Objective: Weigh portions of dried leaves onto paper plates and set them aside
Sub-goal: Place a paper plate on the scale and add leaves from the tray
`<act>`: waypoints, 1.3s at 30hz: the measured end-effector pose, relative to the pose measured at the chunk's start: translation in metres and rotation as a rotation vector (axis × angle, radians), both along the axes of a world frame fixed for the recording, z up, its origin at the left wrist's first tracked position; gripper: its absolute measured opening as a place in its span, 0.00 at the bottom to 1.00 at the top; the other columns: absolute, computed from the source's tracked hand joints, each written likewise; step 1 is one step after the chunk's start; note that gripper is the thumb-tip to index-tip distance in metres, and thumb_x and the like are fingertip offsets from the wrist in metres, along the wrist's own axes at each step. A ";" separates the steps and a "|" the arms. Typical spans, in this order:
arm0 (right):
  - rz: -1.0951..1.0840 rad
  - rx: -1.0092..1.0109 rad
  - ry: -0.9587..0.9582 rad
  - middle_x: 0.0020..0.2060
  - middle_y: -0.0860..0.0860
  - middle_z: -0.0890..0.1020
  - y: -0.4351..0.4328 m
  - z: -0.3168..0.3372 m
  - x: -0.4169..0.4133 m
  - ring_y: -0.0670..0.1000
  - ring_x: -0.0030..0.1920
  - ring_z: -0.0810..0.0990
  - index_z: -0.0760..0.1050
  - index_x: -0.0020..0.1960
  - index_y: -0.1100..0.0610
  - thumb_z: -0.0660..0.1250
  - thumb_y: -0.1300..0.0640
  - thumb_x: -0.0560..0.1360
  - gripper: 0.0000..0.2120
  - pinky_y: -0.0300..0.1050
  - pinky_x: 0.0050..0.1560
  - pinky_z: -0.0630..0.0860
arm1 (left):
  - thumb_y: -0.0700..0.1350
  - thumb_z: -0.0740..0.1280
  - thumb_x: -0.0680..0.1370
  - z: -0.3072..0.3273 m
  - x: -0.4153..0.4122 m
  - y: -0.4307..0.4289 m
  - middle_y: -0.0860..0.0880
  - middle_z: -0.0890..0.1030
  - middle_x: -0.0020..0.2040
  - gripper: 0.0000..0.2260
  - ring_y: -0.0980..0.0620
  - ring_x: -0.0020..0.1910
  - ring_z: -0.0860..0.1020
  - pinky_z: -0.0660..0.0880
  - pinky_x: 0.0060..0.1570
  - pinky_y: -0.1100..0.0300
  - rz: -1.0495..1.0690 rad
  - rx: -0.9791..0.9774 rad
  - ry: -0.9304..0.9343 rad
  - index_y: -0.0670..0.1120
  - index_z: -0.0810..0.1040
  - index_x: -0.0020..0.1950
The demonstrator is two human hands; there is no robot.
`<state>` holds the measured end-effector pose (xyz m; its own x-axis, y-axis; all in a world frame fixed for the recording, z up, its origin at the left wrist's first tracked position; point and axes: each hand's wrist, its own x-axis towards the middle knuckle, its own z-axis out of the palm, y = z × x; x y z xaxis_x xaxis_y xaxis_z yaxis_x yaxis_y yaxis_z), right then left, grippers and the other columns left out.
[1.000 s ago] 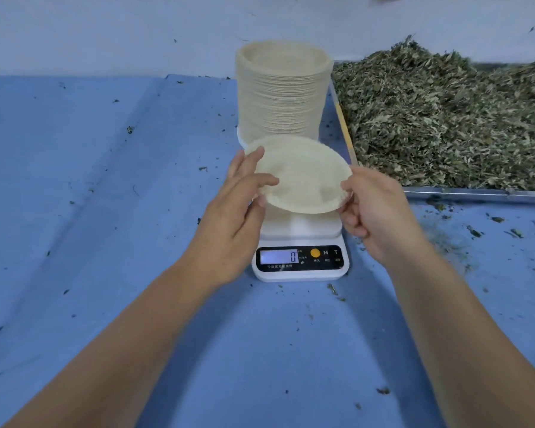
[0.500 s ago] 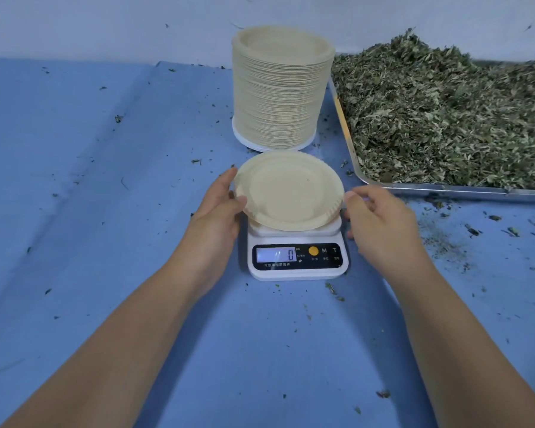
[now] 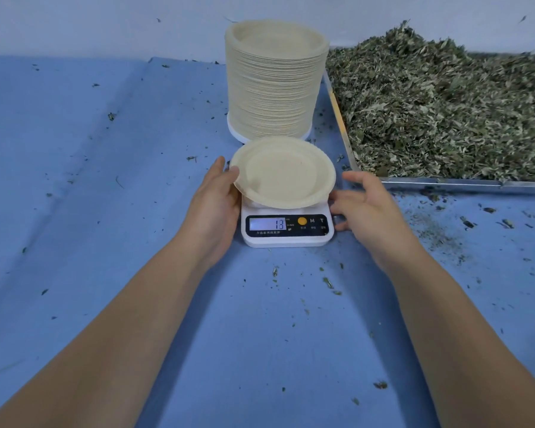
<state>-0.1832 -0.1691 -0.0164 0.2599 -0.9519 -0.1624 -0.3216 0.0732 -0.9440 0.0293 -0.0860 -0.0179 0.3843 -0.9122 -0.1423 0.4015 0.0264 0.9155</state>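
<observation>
Paper plate (image 3: 283, 173): flat on the scale (image 3: 288, 237), between the two hands.
Left hand (image 3: 215, 200): fingers straight along the plate's left edge, thumb tip resting on its rim.
Right hand (image 3: 368, 208): spread and relaxed, just off the plate's right rim, holding nothing.
Display (image 3: 267, 224): reads 13, between the hands.
Plate stack (image 3: 274, 81): beyond both hands' fingertips.
Dried leaves (image 3: 445, 112): heaped in a tray (image 3: 445, 181), beyond the right hand.

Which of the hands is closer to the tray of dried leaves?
Right. The right hand hovers just off the near-left corner of the tray; the left hand is across the scale, touching the paper plate.
</observation>
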 end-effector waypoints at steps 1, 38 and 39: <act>0.024 -0.007 0.013 0.49 0.40 0.86 0.001 -0.002 -0.002 0.43 0.48 0.85 0.66 0.72 0.46 0.68 0.53 0.65 0.35 0.52 0.52 0.82 | 0.44 0.58 0.86 -0.004 -0.001 0.001 0.54 0.78 0.70 0.20 0.58 0.65 0.79 0.76 0.65 0.58 -0.008 -0.007 -0.006 0.50 0.63 0.79; 0.117 -0.096 0.082 0.52 0.43 0.84 0.005 -0.007 -0.012 0.42 0.48 0.85 0.64 0.70 0.42 0.74 0.67 0.72 0.36 0.48 0.51 0.81 | 0.43 0.57 0.86 -0.002 -0.006 0.012 0.48 0.77 0.72 0.22 0.53 0.70 0.76 0.69 0.74 0.52 -0.032 0.017 0.043 0.42 0.64 0.80; 0.114 -0.086 0.075 0.53 0.43 0.84 0.006 -0.007 -0.012 0.42 0.48 0.85 0.63 0.72 0.43 0.75 0.66 0.72 0.37 0.48 0.51 0.81 | 0.44 0.57 0.86 -0.002 -0.006 0.012 0.48 0.76 0.73 0.22 0.53 0.71 0.75 0.68 0.75 0.52 -0.033 0.020 0.048 0.42 0.63 0.81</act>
<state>-0.1956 -0.1635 -0.0230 0.3576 -0.9280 -0.1049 -0.3931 -0.0477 -0.9183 0.0234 -0.0737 -0.0197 0.3465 -0.9209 -0.1785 0.4454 -0.0060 0.8953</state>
